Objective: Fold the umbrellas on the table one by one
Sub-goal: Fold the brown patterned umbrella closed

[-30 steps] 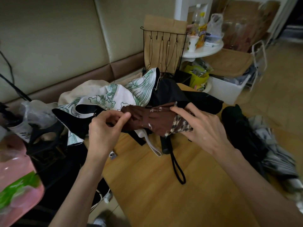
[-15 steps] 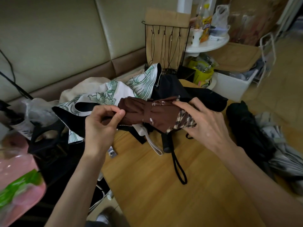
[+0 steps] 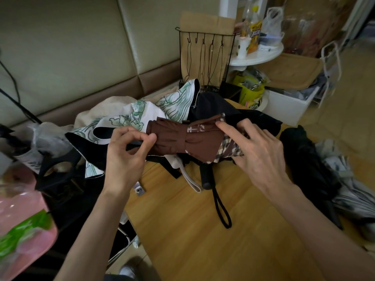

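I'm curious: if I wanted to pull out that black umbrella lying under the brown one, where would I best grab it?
Probably by its black handle, coming from the near table edge. The handle sticks out toward the person over bare wooden table, with its wrist loop trailing free, while the rest is hidden under the brown umbrella that the left hand and right hand hold.

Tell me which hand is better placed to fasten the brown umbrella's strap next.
Probably the right hand: its index fingertip lies beside the strap's patterned end atop the brown umbrella, while the left hand pinches the opposite end, merely steadying it.
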### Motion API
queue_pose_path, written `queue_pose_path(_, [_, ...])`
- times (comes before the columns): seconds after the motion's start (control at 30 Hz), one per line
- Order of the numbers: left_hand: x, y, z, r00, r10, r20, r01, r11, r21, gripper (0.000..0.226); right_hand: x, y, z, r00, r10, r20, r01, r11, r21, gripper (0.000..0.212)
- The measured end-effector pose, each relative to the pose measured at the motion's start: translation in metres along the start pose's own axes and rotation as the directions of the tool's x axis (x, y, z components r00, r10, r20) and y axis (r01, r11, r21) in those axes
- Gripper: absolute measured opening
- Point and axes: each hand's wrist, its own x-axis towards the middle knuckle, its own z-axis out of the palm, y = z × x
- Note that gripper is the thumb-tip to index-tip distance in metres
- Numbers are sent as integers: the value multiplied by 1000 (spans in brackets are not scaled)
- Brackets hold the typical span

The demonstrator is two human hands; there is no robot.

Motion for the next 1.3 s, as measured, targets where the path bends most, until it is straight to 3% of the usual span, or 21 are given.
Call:
queue_pose_path(0.07, [-2,4,1,1000,26,1,-26,999,-24,17,2,1,-1,1000,19,-15,-19,1000,15,91])
queue_pose_path(0.2, [-3,-2,2,992,124,18,-125,985,122,11,-4,2,2,1000,10,-22,-11,1000,-16,92])
queue_pose_path(0.27, [-2,-3,1,996,89,-1,-89,994,61,19,-8,-1,5,1000,-16,-9,15,999,-51,95])
queue_pose_path(0.33, [0,-2,1,1000,20,-17,-19,999,49,13,-10,-3,7,998,-56,13,57,994,-90,97])
queue_pose_path(0.47, [-1,-8,1,997,-32,-66,49,961,271,25,-11,-8,11,995,-90,30,92,991,-94,97])
queue_pose_path(0.57, [-1,-10,1,996,-41,-78,61,960,273,26,-12,-9,13,994,-105,19,106,989,-102,96])
queue_pose_path(0.67, [-1,-9,5,998,-29,-63,41,977,208,17,-13,-10,12,994,-109,9,109,988,-105,96])
queue_pose_path(0.77, [0,-7,9,988,-145,-51,147,988,40,14,-12,-9,11,995,-97,14,98,991,-92,98])
queue_pose_path(0.97, [-6,6,12,952,-301,57,300,877,-377,29,-4,-3,6,1000,-21,11,22,998,-60,108])
queue_pose_path(1.1, [-7,9,15,950,-309,45,299,861,-411,24,-6,-10,5,1000,4,5,-3,997,-82,105])
queue_pose_path(1.3, [-10,3,16,910,-399,110,408,820,-402,13,-9,-24,11,995,59,-84,-65,995,-71,100])
